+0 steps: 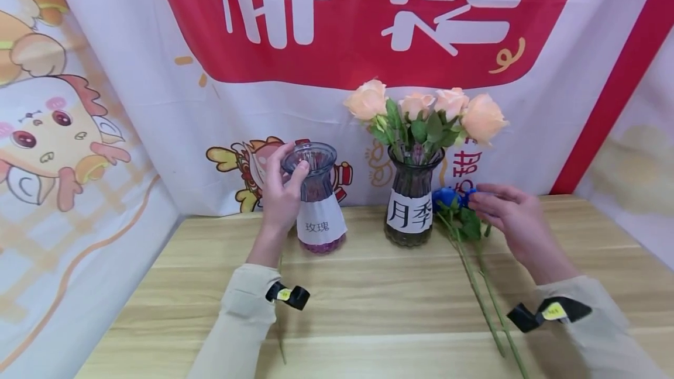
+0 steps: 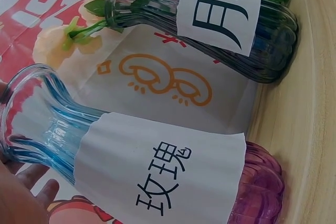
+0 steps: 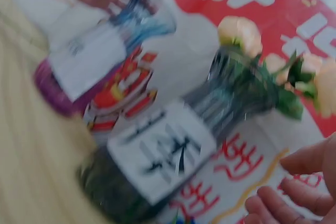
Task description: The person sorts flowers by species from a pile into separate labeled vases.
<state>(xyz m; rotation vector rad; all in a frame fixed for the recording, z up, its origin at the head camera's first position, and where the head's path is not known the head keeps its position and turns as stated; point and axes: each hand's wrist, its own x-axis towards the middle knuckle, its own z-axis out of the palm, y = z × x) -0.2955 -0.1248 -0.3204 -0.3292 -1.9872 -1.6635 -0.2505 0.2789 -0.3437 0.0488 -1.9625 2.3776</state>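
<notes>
Far L, beyond L hand: cartoon-print cloth (image 1: 47, 121). L sleeve (image 1: 231, 314) w/ black band (image 1: 286, 295) + yellow tag just below L hand; thin green stem (image 1: 281, 332) on tabletop (image 1: 368, 309) beside that sleeve, upper end hidden behind L arm. L hand (image 1: 281, 192) grips rim of blue/purple glass vase (image 1: 317, 190), thumb at near side, fingers round far side; vase stands on tabletop just R of L hand, purple at btm, white paper label (image 1: 321, 224) w/ black chars on front. Btwn hands, nearer R hand: dark glass vase (image 1: 413, 181), upright, own white label (image 1: 409, 213) w/ bigger black chars, holding peach flowers (image 1: 417, 105) + green leaves. Btwn dark vase & R hand: blue flowers (image 1: 447, 196) lying on tabletop, long stems (image 1: 474, 285) running toward person, L of R sleeve. R hand (image 1: 505, 212) loosely spread, thumb apart from fingers, nothing gripped, fingertips right by blue flowers; can't tell if touching. R sleeve (image 1: 600, 309) has same kind of black band & yellow tag. Behind both hands: white/red cloth w/ big white chars
</notes>
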